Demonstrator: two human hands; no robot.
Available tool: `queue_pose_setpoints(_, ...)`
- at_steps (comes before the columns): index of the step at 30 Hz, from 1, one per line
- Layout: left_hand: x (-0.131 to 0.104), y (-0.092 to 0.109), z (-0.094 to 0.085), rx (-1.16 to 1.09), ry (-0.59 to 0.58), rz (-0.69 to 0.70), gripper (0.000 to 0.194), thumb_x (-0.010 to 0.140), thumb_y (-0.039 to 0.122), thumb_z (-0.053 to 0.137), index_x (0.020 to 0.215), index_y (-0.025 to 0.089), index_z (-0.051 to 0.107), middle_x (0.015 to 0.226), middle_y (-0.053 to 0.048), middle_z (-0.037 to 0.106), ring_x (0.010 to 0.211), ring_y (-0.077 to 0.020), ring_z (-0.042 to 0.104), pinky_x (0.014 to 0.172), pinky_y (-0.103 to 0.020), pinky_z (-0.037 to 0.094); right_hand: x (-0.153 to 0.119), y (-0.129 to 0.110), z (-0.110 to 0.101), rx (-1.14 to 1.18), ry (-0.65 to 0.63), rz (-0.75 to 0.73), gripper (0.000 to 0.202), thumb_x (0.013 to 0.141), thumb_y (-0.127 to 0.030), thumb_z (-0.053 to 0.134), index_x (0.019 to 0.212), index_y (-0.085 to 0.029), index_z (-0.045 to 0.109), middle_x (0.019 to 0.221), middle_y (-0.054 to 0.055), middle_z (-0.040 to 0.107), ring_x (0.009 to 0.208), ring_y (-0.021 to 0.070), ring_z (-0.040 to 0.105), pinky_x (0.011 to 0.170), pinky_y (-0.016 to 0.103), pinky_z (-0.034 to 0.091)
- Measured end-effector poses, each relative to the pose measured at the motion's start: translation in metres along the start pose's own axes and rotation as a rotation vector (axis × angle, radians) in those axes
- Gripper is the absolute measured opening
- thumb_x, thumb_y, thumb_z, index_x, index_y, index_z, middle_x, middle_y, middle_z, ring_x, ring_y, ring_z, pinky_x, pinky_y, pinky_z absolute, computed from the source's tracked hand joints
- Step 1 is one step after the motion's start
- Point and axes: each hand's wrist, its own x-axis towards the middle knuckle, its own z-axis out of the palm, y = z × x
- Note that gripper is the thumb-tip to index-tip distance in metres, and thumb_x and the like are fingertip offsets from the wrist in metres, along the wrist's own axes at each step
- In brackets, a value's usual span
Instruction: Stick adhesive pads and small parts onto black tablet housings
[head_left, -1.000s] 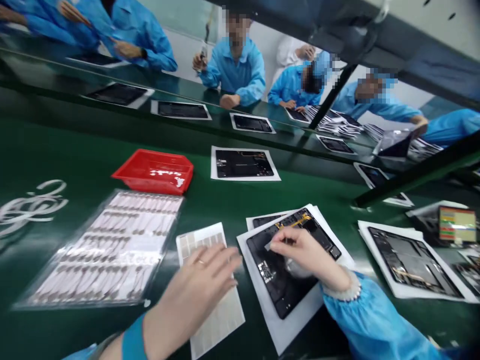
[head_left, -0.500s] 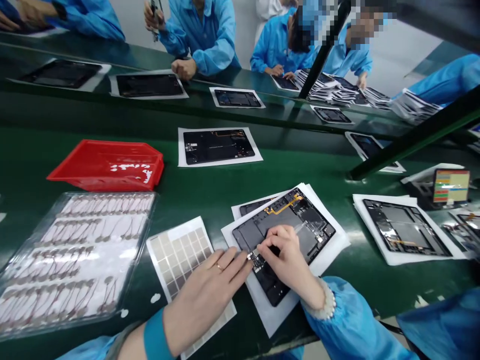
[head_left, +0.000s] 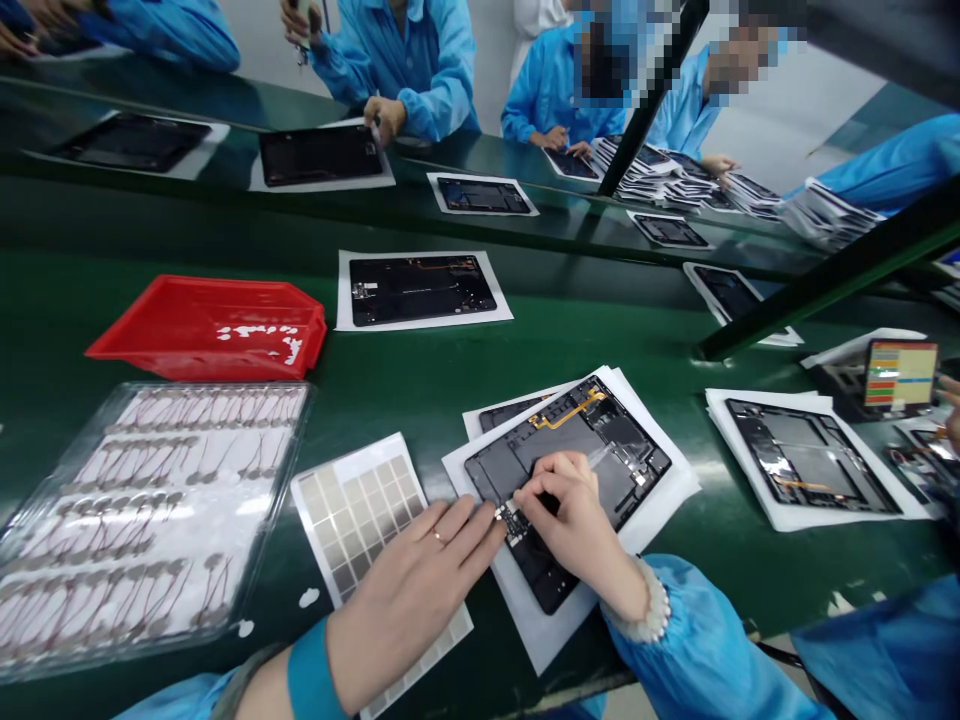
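Note:
An opened tablet (head_left: 497,458) lies tilted on white paper, its inner side up, with an orange flex cable (head_left: 568,410) near its far edge. My left hand (head_left: 416,565) lies over a sheet of grey square stickers (head_left: 365,500), fingers stretched out, their tips at the tablet's left edge beside a small circuit board (head_left: 516,527). Over that board my right hand (head_left: 564,505) is closed in a pinch, thumb and forefinger together. Whatever the pinch may hold is too small or hidden to make out. Part of another tablet (head_left: 504,413) shows under the paper.
At left are a red bin (head_left: 202,325) and a clear tray (head_left: 259,535) of small round parts with wires. Other tablets on paper lie beyond (head_left: 424,290) and to the right (head_left: 810,455). A green post (head_left: 795,285) slants in at right. People in blue work across the bench.
My hands and the tablet under them stay put. The tablet beyond has slid slightly left. Across the bench, a person's hand has shifted a tablet to the right.

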Motion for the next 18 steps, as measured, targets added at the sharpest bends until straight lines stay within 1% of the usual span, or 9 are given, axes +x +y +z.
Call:
queue_pose_setpoints(4,0.001,0.001,0.005,-0.014,0.014,0.061,0.039,0.085,0.009,0.045,0.123,0.018,0.053,0.123,-0.002,0.061,0.109,-0.0201,0.054,0.093,-0.036,0.039,0.0,0.001,0.0,0.001,-0.001,-0.004,0.018,0.083,-0.021,0.06,0.065,-0.023,0.063,0.088,0.003,0.059,0.096,0.0241,0.047,0.083,0.042,0.034)
queue_pose_setpoints(7,0.004,0.001,0.006,-0.019,0.031,0.076,0.038,0.086,0.007,0.042,0.12,0.018,0.054,0.125,-0.001,0.061,0.109,-0.019,0.055,0.093,-0.035,0.038,0.0,0.001,0.001,-0.007,-0.001,-0.009,0.019,0.084,-0.022,0.059,0.066,-0.023,0.063,0.088,0.003,0.059,0.096,0.0239,0.047,0.083,0.043,0.034)
queue_pose_setpoints(11,0.01,0.002,0.004,-0.011,0.041,0.089,0.036,0.088,0.005,0.037,0.117,0.016,0.057,0.123,-0.003,0.062,0.109,-0.0188,0.055,0.093,-0.035,0.037,-0.001,0.001,0.001,-0.037,0.016,-0.031,0.019,0.084,-0.023,0.058,0.066,-0.023,0.064,0.087,0.004,0.059,0.095,0.0234,0.047,0.083,0.042,0.037)
queue_pose_setpoints(14,0.011,0.005,0.003,0.011,0.024,0.108,0.035,0.088,0.007,0.037,0.116,0.013,0.057,0.124,-0.007,0.061,0.11,-0.0204,0.055,0.094,-0.036,0.036,-0.002,0.003,-0.001,-0.053,0.001,-0.066,0.018,0.085,-0.024,0.058,0.068,-0.023,0.063,0.087,0.004,0.058,0.093,0.0231,0.048,0.084,0.043,0.039)
queue_pose_setpoints(16,0.011,0.007,0.002,0.01,0.01,0.113,0.032,0.091,0.014,0.039,0.117,0.012,0.057,0.125,-0.008,0.061,0.11,-0.0214,0.054,0.095,-0.036,0.035,-0.001,0.007,-0.005,-0.047,0.015,-0.102,0.016,0.088,-0.026,0.055,0.074,-0.022,0.063,0.09,0.006,0.058,0.093,0.0231,0.05,0.085,0.043,0.041)
queue_pose_setpoints(18,0.013,0.008,0.001,-0.008,-0.009,0.101,0.031,0.093,0.026,0.043,0.117,0.012,0.057,0.124,-0.01,0.061,0.111,-0.0218,0.053,0.096,-0.036,0.034,0.001,0.014,-0.01,-0.013,0.096,-0.124,0.014,0.091,-0.028,0.05,0.093,-0.021,0.062,0.101,0.009,0.056,0.096,0.0233,0.051,0.086,0.043,0.044)
